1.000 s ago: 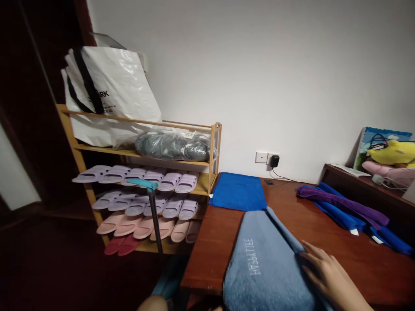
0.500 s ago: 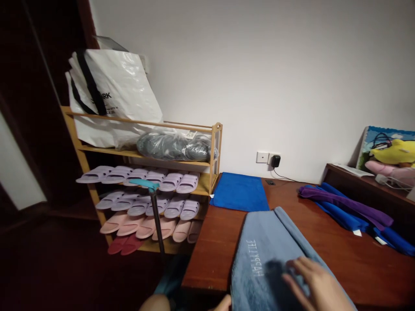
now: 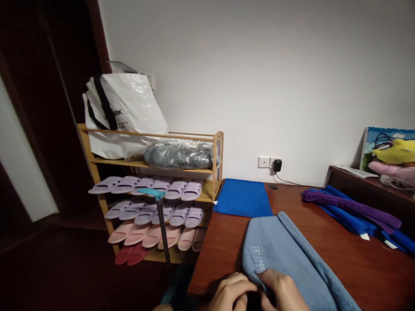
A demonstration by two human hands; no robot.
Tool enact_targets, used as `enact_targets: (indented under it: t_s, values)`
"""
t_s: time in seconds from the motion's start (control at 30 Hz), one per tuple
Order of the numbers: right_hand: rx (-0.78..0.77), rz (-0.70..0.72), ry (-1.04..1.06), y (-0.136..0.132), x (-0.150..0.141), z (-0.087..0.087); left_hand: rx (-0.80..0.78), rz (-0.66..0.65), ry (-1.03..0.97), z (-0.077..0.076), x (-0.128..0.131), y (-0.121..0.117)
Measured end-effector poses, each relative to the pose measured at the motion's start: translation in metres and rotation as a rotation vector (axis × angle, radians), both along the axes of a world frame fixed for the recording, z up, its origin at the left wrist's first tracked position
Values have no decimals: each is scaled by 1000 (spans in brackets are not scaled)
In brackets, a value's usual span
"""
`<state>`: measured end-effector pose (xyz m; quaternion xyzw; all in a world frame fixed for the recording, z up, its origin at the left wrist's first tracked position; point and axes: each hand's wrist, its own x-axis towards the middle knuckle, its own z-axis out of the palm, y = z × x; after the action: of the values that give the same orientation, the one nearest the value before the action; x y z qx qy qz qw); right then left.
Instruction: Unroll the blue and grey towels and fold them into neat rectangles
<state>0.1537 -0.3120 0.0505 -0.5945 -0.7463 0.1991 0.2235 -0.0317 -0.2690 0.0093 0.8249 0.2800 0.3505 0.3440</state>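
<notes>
A grey-blue towel (image 3: pixel 292 246) with white lettering lies on the brown wooden table, one long side folded over as a strip on the right. At the bottom of the view, my left hand (image 3: pixel 231 293) has its fingers curled at the towel's left edge. Close beside it, my right hand (image 3: pixel 281 290) pinches the same edge, its thumb and fingers bunching the cloth just below the lettering. Between the hands a bit of the edge is in shadow, and the towel's near end runs out of view.
A folded blue cloth (image 3: pixel 243 198) lies at the table's back left corner. Rolled blue and purple towels (image 3: pixel 353 209) lie to the right, beside a raised shelf with plush toys (image 3: pixel 397 151). Left of the table stand a slipper rack (image 3: pixel 215 172) and a blue-topped handle (image 3: pixel 152 193).
My right hand has moved left from above the towel's middle to its left edge. My left hand has come up into fuller view there, and the edge is now gathered.
</notes>
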Motion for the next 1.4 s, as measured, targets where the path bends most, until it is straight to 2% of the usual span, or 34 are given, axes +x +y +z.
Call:
enact_targets:
  t_s: [0.1,0.17,0.27,0.33,0.4,0.5,0.6,0.7,0.77,0.83,0.9,0.97,1.03,1.13,1.23,1.3,1.4]
  values:
    - [23,-40,155,-5,8,6,-192,-48,-1,17,11,13]
    - [25,-104,268,-5,14,3,-468,-151,-121,27,20,24]
    - [-5,-222,424,-2,23,-7,-954,-303,-441,32,32,43]
    - [-36,-253,524,2,28,-11,-1174,-313,-584,29,37,52]
    - [-110,-203,618,5,33,-9,-1284,-263,-644,25,40,58]
    - [-204,-139,764,5,42,3,-1343,-180,-680,20,45,62]
    - [-200,-137,842,2,51,12,-1286,-122,-750,17,55,64]
    - [-252,-38,831,0,54,10,-1252,-72,-782,15,67,68]
    - [-241,-34,698,1,54,2,-1257,-21,-778,15,73,72]
    - [-153,-103,471,2,56,-7,-1253,37,-792,18,73,75]
    - [-58,-173,286,2,59,-16,-1248,76,-831,27,70,78]
    - [2,-214,195,2,64,-23,-1213,82,-892,39,63,79]
    - [35,-245,144,2,69,-29,-1090,72,-982,51,55,79]
    - [29,-314,10,1,76,-33,-739,116,-1060,59,38,79]
    - [-73,-302,-157,1,76,-31,-459,241,-864,51,14,81]
    - [-98,-245,-207,2,70,-29,-353,258,-581,41,-1,80]
    - [-52,-192,-217,10,48,-26,-129,251,-122,27,-12,72]
